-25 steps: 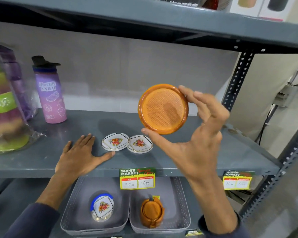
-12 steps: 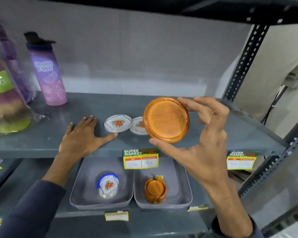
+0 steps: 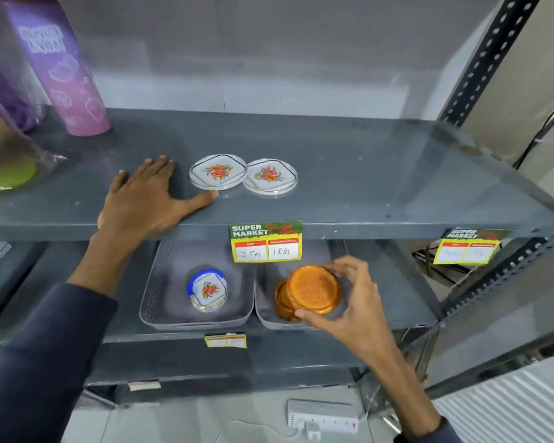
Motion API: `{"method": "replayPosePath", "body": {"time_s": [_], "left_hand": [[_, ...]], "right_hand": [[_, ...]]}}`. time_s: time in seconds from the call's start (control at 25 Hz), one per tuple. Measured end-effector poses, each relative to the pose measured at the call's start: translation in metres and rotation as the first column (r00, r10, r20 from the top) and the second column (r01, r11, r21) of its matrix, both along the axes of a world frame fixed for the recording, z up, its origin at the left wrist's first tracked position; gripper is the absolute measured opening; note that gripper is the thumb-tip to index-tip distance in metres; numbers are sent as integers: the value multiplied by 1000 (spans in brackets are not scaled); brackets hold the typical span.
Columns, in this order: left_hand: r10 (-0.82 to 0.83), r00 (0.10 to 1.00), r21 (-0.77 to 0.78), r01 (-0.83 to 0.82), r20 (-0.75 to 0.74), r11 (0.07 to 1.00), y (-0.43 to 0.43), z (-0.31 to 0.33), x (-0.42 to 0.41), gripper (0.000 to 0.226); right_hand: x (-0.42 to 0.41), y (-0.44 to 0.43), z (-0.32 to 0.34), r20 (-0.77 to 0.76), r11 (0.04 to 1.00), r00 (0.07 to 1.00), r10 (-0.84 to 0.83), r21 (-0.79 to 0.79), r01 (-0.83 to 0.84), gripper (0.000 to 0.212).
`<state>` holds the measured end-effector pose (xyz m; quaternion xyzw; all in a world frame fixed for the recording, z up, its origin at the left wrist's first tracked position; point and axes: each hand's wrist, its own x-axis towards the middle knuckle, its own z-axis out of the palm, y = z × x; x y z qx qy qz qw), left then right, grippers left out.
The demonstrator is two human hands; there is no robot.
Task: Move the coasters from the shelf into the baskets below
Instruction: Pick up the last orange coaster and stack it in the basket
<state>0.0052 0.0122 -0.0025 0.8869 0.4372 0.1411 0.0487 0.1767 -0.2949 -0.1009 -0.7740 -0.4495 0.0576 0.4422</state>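
Observation:
My right hand [image 3: 355,302] grips a round orange coaster [image 3: 312,289] by its rim, tilted, over the right grey basket [image 3: 264,310], just above a stack of orange coasters [image 3: 282,303] inside it. The left grey basket [image 3: 160,302] holds a stack of floral coasters [image 3: 209,290] in a blue-edged holder. Two white floral coasters [image 3: 218,171] [image 3: 271,176] lie side by side on the grey shelf [image 3: 349,174]. My left hand [image 3: 144,199] rests flat on the shelf, thumb tip near the left floral coaster.
A purple bottle [image 3: 61,68] and a bagged stack of coloured items [image 3: 4,148] stand at the shelf's left. Price tags [image 3: 265,242] [image 3: 467,247] hang on the shelf edge. A perforated upright [image 3: 480,68] bounds the right. A power strip [image 3: 322,417] lies on the floor.
My right hand has carried the orange coaster down from in front of the shelf to just over the orange stack in the right basket. The view tilted down. My left hand stayed flat.

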Motion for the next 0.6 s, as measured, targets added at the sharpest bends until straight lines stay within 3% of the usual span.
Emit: {"method": "replayPosePath", "body": {"time_s": [0.36,0.6], "left_hand": [[3,1000,19,-4,30,1000,1,0,-1,120],[2,1000,31,-3,32,1000,1,0,-1,121]], "right_hand": [[48,63,-123,-173,884,975,-141,-464,46,100],[53,77,-158,-240,865,950,-199,-500,55,108]]}}
